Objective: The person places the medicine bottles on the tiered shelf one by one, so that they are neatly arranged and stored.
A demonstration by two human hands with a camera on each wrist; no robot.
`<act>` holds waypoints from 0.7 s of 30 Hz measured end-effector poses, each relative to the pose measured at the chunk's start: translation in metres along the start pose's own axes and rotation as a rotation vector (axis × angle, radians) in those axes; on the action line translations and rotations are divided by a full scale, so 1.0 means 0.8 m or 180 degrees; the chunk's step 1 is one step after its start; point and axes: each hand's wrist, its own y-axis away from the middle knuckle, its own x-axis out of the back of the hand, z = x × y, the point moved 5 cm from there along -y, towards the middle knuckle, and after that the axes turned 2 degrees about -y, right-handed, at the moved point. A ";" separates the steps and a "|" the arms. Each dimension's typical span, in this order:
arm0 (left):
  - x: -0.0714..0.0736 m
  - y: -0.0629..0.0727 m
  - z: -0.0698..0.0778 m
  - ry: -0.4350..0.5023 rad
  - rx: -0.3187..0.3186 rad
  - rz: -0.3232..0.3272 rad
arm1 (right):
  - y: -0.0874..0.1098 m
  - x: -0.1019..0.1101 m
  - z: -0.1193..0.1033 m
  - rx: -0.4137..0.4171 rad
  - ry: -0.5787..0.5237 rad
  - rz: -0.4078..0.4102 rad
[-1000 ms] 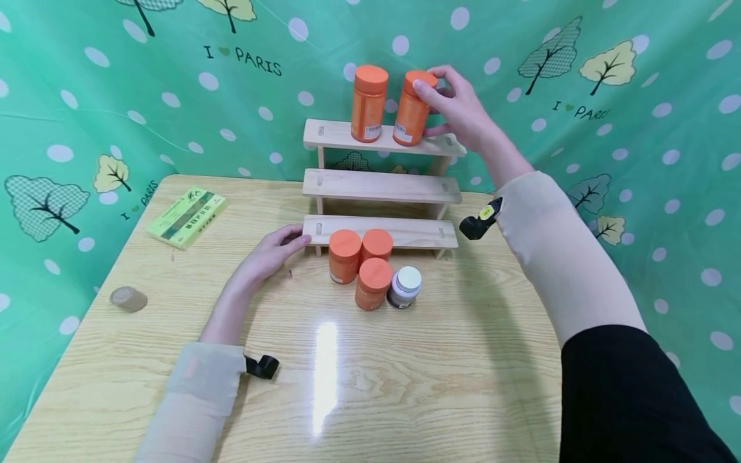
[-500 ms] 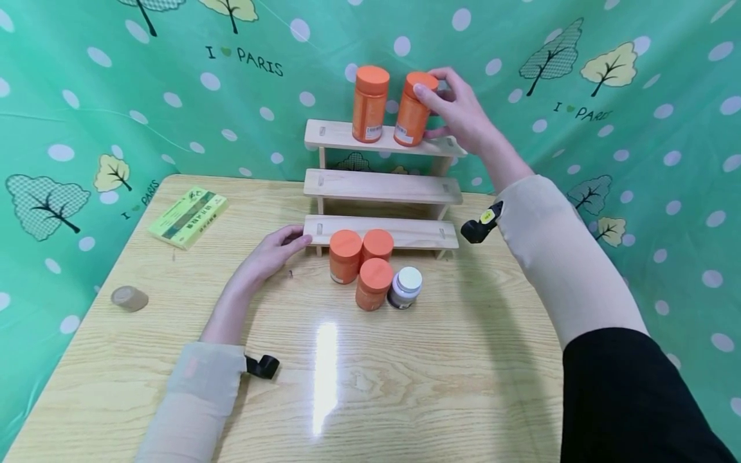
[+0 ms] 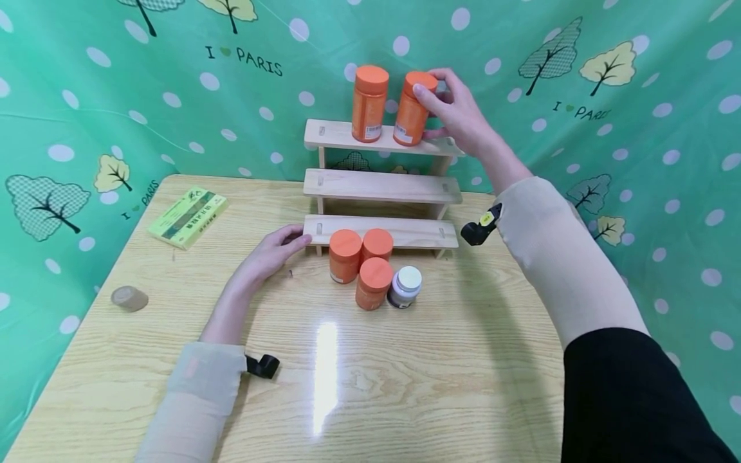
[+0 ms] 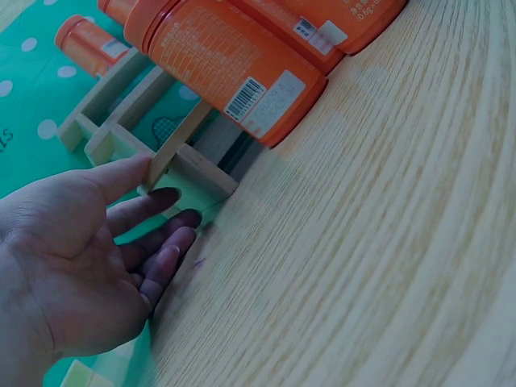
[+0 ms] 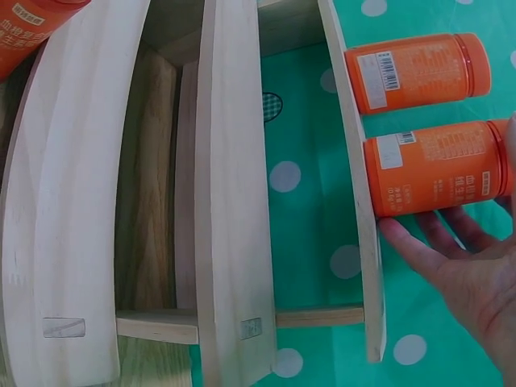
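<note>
On the top step of a three-tier wooden display rack (image 3: 382, 186), two orange lidded bottles stand side by side. My right hand (image 3: 463, 119) grips the right orange bottle (image 3: 411, 114), thumb at its lid and fingers along its far side. In the right wrist view, that bottle's base is right at the step's edge. The other orange bottle (image 3: 369, 106) stands to its left. My left hand (image 3: 269, 254) holds the left end of the lowest step, thumb on the board; the left wrist view shows its fingers (image 4: 165, 250) bent beside the rack's leg.
Several orange bottles (image 3: 374, 283) and a white-capped bottle (image 3: 404, 287) cluster in front of the lowest step. A green-yellow box (image 3: 188, 217) lies at the table's back left, with a small beige cylinder (image 3: 129, 299) nearer. A green polka-dot cloth (image 3: 243, 116) hangs behind.
</note>
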 end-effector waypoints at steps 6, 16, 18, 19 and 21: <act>0.001 0.001 -0.001 -0.0024 0.0022 -0.0002 | 0.007 0.002 0.004 -0.0139 -0.0198 0.0143; 0.001 0.000 -0.002 -0.0006 0.0009 -0.0023 | 0.052 0.012 0.013 0.0274 -0.0411 0.1065; 0.001 0.000 -0.002 0.0003 -0.0003 -0.0036 | 0.065 0.011 0.015 0.0420 -0.0545 0.1177; 0.000 0.000 -0.002 0.0013 -0.0007 -0.0043 | 0.073 0.010 0.016 0.0483 -0.0633 0.1202; 0.000 0.000 -0.002 0.0019 -0.0010 -0.0039 | 0.088 0.006 0.018 0.0613 -0.0757 0.1215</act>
